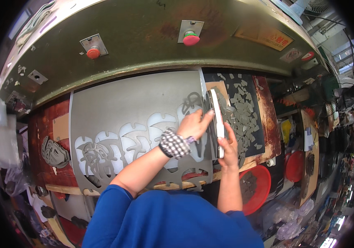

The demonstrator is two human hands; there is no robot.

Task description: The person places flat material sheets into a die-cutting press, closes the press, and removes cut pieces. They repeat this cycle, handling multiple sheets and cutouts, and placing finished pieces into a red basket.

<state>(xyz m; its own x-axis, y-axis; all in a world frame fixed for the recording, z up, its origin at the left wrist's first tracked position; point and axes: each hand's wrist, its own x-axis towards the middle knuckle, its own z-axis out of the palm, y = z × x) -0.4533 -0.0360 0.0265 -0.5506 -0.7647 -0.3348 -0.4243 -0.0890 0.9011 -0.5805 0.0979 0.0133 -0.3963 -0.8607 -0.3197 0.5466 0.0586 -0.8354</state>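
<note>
My right hand (229, 148) is wrapped around the lower part of a long, narrow white-edged block (217, 113), which stands on its edge with its darker side facing left. My left hand (194, 125), with a checked cuff at the wrist, is just left of the block. Its thumb reaches the white edge while the other fingers curl over grey strips, so what they hold is hidden. Under my left arm lies a grey sheet (131, 97) with a row of curved cut-outs (133, 140) showing pale beneath. Dark looped grey strips (190, 101) lie beyond my left fingers.
Many small grey pieces (243, 107) are scattered on a black board at the right. A red basin (256, 188) stands below it. Grey offcuts (54, 153) are heaped at the left. A green machine beam (144, 37) with push buttons (190, 38) crosses the far side.
</note>
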